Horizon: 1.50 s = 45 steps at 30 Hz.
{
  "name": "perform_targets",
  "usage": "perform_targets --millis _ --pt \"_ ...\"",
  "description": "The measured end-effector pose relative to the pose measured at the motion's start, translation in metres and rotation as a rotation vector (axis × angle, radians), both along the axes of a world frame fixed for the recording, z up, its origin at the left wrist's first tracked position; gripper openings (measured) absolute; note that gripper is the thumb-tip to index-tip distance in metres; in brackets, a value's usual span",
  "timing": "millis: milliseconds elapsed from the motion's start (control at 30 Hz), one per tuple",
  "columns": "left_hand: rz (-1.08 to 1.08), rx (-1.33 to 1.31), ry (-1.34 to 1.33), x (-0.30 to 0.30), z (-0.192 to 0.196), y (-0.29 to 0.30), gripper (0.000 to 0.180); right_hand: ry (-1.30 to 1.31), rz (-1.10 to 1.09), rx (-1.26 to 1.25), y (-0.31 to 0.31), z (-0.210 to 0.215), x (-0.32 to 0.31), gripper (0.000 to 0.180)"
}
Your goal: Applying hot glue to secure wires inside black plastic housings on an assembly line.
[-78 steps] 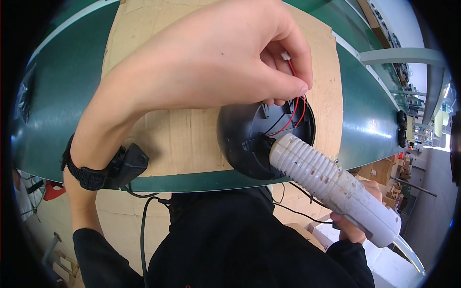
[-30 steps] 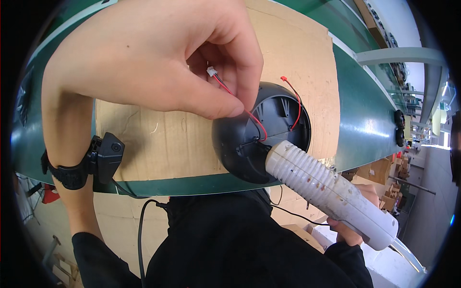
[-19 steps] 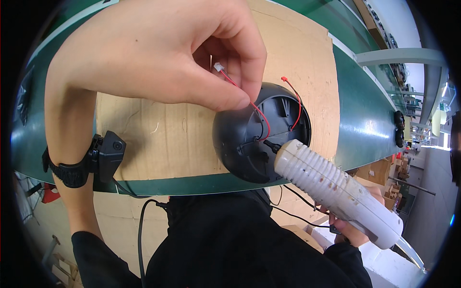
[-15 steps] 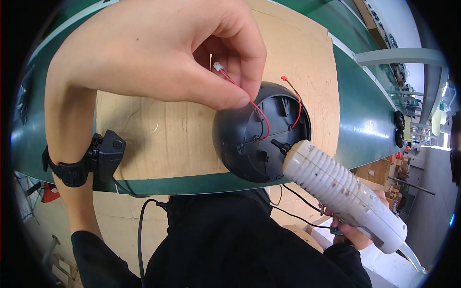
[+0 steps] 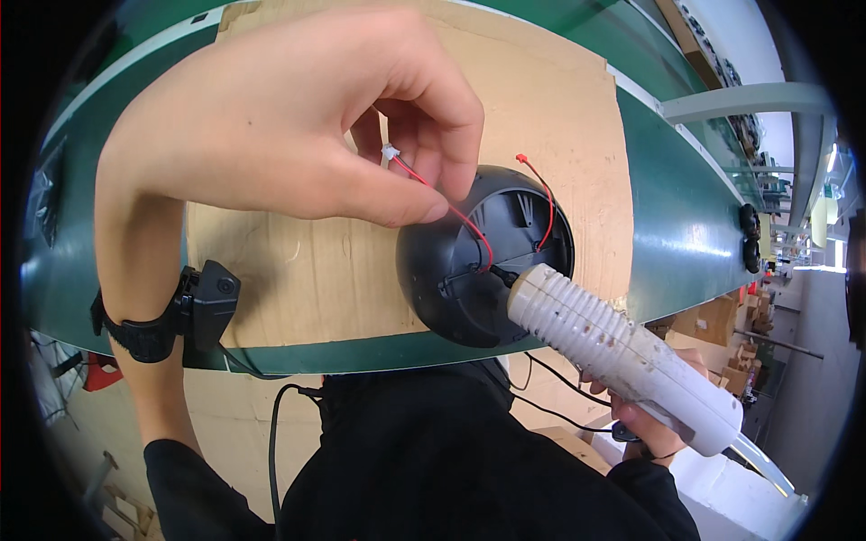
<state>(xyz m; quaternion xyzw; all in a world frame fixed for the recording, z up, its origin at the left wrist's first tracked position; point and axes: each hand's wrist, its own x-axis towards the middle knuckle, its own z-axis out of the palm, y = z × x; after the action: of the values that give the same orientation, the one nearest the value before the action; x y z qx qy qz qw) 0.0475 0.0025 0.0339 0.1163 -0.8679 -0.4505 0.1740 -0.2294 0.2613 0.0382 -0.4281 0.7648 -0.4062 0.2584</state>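
Note:
My left hand [image 5: 298, 126] pinches a thin red-and-black cable [image 5: 462, 216] with a small white connector [image 5: 390, 152] at its end. The cable runs taut down into a round black plastic housing [image 5: 424, 288], whose hollow side faces up. A second red wire [image 5: 548, 203] with a red plug stands up from the housing's far right side. My right hand [image 5: 654, 428] grips a white hot glue gun [image 5: 622, 356], with a clear glue stick [image 5: 762, 464] poking out of its back end. Its black nozzle [image 5: 505, 276] is at the cable's base inside the housing; contact is hard to tell.
Cardboard [image 5: 307, 288] covers part of the green table [image 5: 677, 243] under the housing. A black device [image 5: 215, 293] is strapped to my left wrist, with its cord hanging past the table's front edge. Cartons [image 5: 708, 320] stand farther off at the right.
The glue gun's nozzle has moved left to the base of the held cable. My left hand has shifted slightly left and down in view, still pinching the cable.

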Motion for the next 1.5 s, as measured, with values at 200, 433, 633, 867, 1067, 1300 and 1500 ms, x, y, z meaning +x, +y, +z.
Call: perform_targets --millis 200,433,633,867,1067,1300,1500 --pt "-0.023 0.101 -0.214 0.005 -0.004 -0.017 0.022 0.001 0.142 0.137 0.001 0.007 -0.012 0.048" --pt "-0.036 0.008 -0.316 0.001 -0.010 -0.008 0.084 0.353 0.568 -0.022 -0.016 0.018 -0.018 0.039" --pt "-0.130 -0.037 -0.309 0.000 -0.018 0.005 0.115 0.653 0.495 0.443 -0.018 0.057 0.007 0.023" --pt "-0.056 -0.118 -0.306 0.001 -0.008 0.012 0.126 -0.189 0.072 -0.121 0.006 0.042 0.009 0.035" --pt "-0.005 -0.257 -0.146 -0.005 -0.024 0.043 0.132 -0.583 0.361 -0.201 -0.010 -0.016 -0.029 0.045" --pt "0.258 -0.324 -0.293 -0.059 -0.024 0.097 0.129 -0.909 0.115 -0.502 -0.002 -0.063 -0.077 0.035" --pt "0.197 -0.288 -0.169 -0.112 0.002 0.064 0.139 -0.951 0.041 -0.793 0.038 -0.094 -0.113 0.034"
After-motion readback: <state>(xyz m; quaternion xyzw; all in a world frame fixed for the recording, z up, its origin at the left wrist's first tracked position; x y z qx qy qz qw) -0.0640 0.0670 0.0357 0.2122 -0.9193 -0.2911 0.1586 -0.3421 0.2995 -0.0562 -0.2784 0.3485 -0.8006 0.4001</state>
